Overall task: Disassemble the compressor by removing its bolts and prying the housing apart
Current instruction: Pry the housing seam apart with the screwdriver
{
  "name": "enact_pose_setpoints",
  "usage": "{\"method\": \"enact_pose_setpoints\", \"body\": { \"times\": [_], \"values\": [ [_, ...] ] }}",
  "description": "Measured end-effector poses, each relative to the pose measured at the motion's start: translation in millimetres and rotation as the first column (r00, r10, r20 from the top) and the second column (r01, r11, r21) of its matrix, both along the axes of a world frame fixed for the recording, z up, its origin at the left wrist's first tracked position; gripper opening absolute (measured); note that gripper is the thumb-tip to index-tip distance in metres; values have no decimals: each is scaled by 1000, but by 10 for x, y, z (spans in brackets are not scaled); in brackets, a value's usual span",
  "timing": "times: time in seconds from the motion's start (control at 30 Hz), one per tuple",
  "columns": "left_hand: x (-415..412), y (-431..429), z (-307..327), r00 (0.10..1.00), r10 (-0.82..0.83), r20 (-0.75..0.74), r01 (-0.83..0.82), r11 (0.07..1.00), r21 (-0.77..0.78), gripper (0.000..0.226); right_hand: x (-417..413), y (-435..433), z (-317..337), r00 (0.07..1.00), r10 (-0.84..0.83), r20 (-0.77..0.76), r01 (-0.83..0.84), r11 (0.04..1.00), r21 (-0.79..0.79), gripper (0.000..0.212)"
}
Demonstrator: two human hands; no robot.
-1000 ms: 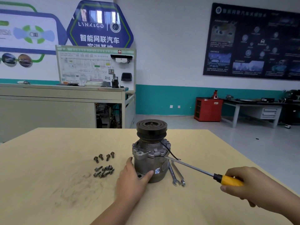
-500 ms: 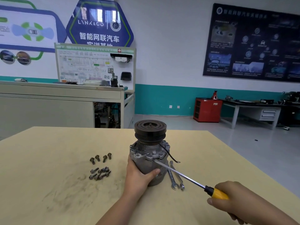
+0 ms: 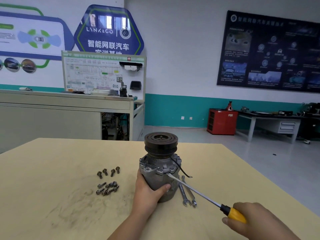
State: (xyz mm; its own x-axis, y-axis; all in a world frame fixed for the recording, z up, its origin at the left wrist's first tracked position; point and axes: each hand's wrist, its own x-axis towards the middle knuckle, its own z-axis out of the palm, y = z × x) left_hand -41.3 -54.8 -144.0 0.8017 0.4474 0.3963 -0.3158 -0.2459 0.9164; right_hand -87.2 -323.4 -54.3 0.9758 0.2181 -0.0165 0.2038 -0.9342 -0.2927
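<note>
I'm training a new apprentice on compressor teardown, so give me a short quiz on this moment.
1. True or false: the left hand grips the compressor body.
2. The screwdriver tip sits at: A the pulley top, B the housing seam, C the table.
3. Fill in: the right hand holds the screwdriver's ___ handle.
Key: 1 true; 2 B; 3 yellow.
</note>
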Motion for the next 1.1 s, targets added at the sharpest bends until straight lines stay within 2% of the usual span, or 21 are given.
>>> {"method": "enact_pose_setpoints", "body": {
  "times": [0.17, 0.23, 0.33, 0.53, 0.67, 0.73, 0.77, 0.83, 0.93, 1.1],
  "values": [
    [-12, -4, 0, 1000, 6, 5, -6, 1000, 0, 87, -31, 88, -140, 997, -65, -31, 67, 997, 48, 41],
    [-10, -3, -10, 1000, 7, 4, -7, 1000, 4, 87, -39, 112, -186, 996, -87, -16, 87, 996, 22, 43],
    [-2, 1, -21, 1000, 11, -1, -11, 1000, 10, 87, -56, 129, -262, 993, -105, 55, 108, 992, -65, 47],
    [4, 11, -28, 1000, 22, -14, -22, 1000, 22, 87, -87, 161, -432, 946, -35, 322, 126, 955, -267, 44],
    [9, 10, -26, 1000, 16, -25, -15, 1000, 13, 87, -130, 205, -538, 912, -35, 409, 173, 937, -304, 41],
    [6, 10, -19, 999, 9, -30, -9, 1000, 6, 86, -141, 239, -558, 902, -84, 425, 189, 959, -211, 37],
    [2, 9, -16, 1000, 6, -29, -6, 1000, 3, 86, -129, 228, -565, 909, -112, 403, 189, 969, -159, 33],
    [-1, 8, -16, 1000, 4, -24, -4, 1000, 0, 88, -117, 177, -526, 922, -60, 382, 132, 977, -165, 33],
    [1, 7, -23, 1000, 4, -23, -4, 1000, 0, 87, -71, 115, -418, 959, -119, 258, 123, 992, -1, 41],
    [3, 18, -35, 1000, -14, -20, 14, 1000, -10, 88, -151, 136, -223, 995, -80, 57, 77, 996, 41, 38]
  ]
}}
